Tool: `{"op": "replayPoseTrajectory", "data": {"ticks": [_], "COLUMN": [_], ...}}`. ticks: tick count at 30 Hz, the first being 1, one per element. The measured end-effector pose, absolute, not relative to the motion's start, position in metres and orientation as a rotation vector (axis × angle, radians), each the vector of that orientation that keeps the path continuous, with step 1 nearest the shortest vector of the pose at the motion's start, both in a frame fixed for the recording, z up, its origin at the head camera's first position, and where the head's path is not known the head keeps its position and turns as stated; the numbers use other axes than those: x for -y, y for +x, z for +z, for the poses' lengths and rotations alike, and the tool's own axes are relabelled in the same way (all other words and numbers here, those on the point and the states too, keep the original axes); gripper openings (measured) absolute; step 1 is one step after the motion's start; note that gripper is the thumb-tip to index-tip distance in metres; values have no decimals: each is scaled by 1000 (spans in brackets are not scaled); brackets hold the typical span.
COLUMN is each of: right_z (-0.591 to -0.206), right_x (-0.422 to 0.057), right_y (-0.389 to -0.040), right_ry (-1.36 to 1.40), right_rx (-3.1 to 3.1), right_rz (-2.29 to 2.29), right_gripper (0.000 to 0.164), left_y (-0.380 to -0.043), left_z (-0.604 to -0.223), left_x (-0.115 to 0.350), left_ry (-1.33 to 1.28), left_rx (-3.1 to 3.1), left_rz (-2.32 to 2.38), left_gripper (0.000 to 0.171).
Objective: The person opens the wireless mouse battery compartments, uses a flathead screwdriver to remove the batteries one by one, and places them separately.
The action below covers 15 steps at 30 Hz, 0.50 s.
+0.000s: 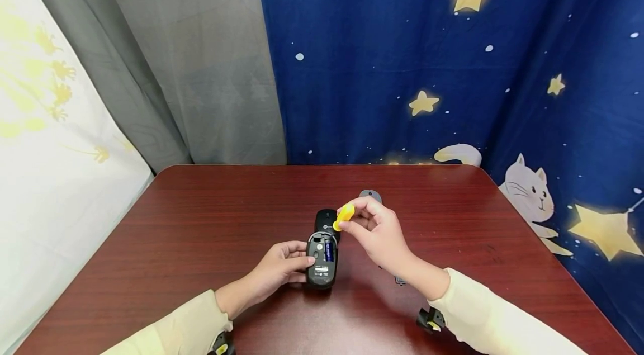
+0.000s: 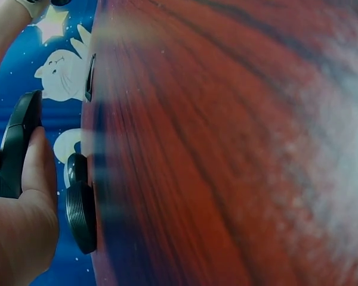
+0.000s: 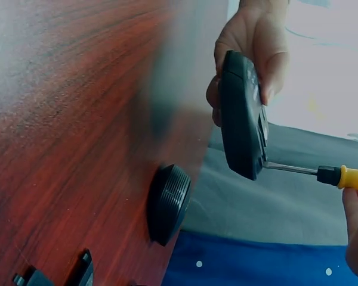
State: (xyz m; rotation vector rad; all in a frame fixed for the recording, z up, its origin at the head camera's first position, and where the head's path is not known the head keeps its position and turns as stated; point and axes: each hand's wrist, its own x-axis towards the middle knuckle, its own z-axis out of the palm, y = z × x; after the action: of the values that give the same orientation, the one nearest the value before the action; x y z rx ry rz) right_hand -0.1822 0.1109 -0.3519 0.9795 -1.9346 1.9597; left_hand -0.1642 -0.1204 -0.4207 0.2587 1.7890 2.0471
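My left hand (image 1: 278, 266) grips a black computer mouse (image 1: 319, 275) above the table, underside up and facing me. Its battery bay lies uncovered, showing a blue battery (image 1: 329, 250). With its fingertips my right hand (image 1: 379, 235) pinches the yellow handle of a screwdriver (image 1: 345, 215). In the right wrist view the metal shaft of the screwdriver (image 3: 292, 169) reaches the far end of the mouse (image 3: 235, 116), where the tip appears to touch the underside. The left wrist view catches the held mouse (image 2: 17, 149) edge-on between thumb and fingers.
Behind the held mouse, a second black mouse (image 1: 326, 217) rests on the table (image 1: 241, 198). A grey mouse (image 1: 370, 194) sits farther back, partly behind my right hand. A small dark flat piece (image 1: 399, 280) lies by my right forearm. Curtains hang beyond the table.
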Motion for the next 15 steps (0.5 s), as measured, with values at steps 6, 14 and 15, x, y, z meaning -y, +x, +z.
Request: {"op": "replayPoseTrajectory", "data": {"ticks": [6, 14, 15], "right_z": [-355, -362, -362], "right_x": [-108, -107, -106], "right_y": [-177, -177, -178], "right_ry": [1127, 1245, 1240], "right_rx": [1904, 1854, 1865], "right_rz": [1780, 1664, 1667], "right_gripper": [24, 22, 22], "left_y": [-164, -161, -161], "left_z": [-419, -417, -417], "left_x": [120, 120, 120], "left_ry": [271, 266, 267], "left_rx": [-1800, -1822, -1821], "left_rz": [2040, 2034, 2037], "left_gripper": [43, 41, 41]}}
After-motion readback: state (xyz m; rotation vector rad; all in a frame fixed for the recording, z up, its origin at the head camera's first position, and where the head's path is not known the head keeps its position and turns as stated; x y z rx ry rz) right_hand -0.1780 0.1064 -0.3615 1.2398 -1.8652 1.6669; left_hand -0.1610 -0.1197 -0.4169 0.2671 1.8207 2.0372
